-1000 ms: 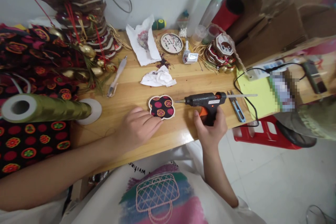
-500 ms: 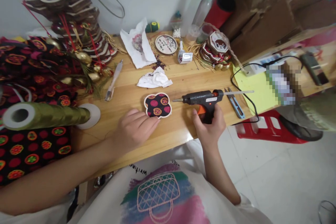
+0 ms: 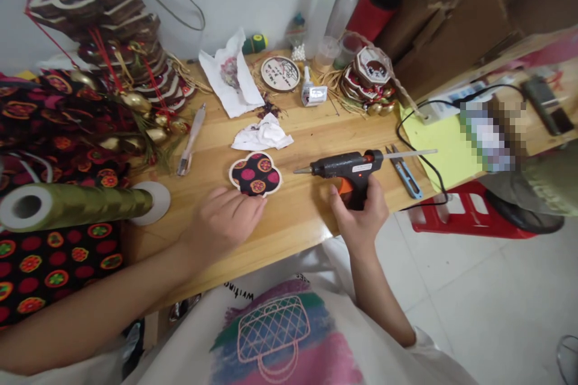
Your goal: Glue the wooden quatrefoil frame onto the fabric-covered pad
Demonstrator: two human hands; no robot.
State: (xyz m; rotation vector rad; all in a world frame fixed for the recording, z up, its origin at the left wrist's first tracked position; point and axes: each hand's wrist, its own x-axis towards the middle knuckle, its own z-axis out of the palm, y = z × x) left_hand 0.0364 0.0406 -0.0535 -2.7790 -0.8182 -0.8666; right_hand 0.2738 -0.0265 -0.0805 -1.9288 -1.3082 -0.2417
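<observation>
Between the fingers of my left hand (image 3: pixel 229 216) is the lower edge of a flower-shaped piece (image 3: pixel 255 174), its face covered in black patterned fabric with a pale rim. My right hand (image 3: pixel 362 216) is wrapped round the handle of a black hot glue gun (image 3: pixel 345 167), thumb beside its orange trigger. The nozzle points left toward the flower-shaped piece, with a gap between them. A glue stick (image 3: pixel 413 153) juts from the gun's rear, and a small red light shows on its body. Crumpled white paper (image 3: pixel 264 133) lies just beyond the piece.
Blue thread snips (image 3: pixel 409 175) and a yellow sheet (image 3: pixel 447 150) lie right of the gun, with a black cord crossing there. At left are a green ribbon spool (image 3: pixel 85 206), patterned fabric (image 3: pixel 54 264), a pen (image 3: pixel 192 138) and stacked ornaments (image 3: pixel 117 30) with bells.
My left hand has drawn the flower-shaped piece left, away from the nozzle, and turned it slightly. My right hand and the glue gun stay nearly in place.
</observation>
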